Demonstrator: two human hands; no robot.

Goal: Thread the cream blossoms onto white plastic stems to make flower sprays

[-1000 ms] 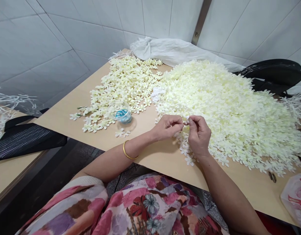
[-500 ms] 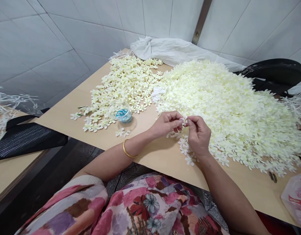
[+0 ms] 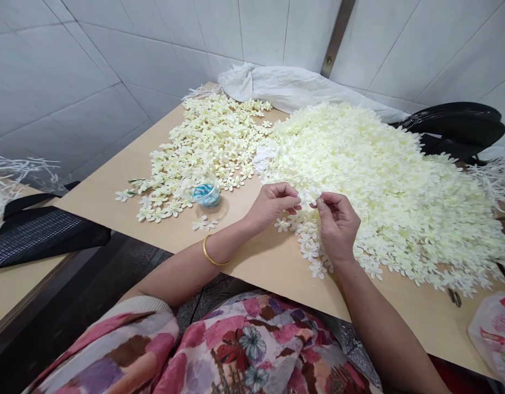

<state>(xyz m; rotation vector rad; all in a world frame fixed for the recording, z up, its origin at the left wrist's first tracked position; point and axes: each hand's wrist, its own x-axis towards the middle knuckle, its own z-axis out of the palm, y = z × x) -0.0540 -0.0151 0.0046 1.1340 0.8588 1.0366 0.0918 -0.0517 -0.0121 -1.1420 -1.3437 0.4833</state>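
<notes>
Above the front edge of a large pile of pale flowers (image 3: 384, 186), my right hand (image 3: 338, 225) pinches a small white flower (image 3: 312, 197) between thumb and forefinger. My left hand (image 3: 274, 204) is just left of that flower, thumb and fingers drawn together; whether its fingertips still touch a petal is too small to tell. Loose white flowers (image 3: 309, 249) lie on the table below my hands. A smaller heap of cream flowers (image 3: 211, 139) spreads to the left, with a clear cup of blue and white contents (image 3: 207, 195) at its front.
The wooden table (image 3: 125, 169) meets a tiled wall. White cloth (image 3: 293, 87) lies along the back. A black round object (image 3: 458, 123) stands at right, above a printed plastic bag (image 3: 497, 331). Black mesh (image 3: 42, 232) lies on another surface at left.
My hands have moved slightly apart, and the flower between them shows more fully beside my right fingertips. The whole view has shifted a little.
</notes>
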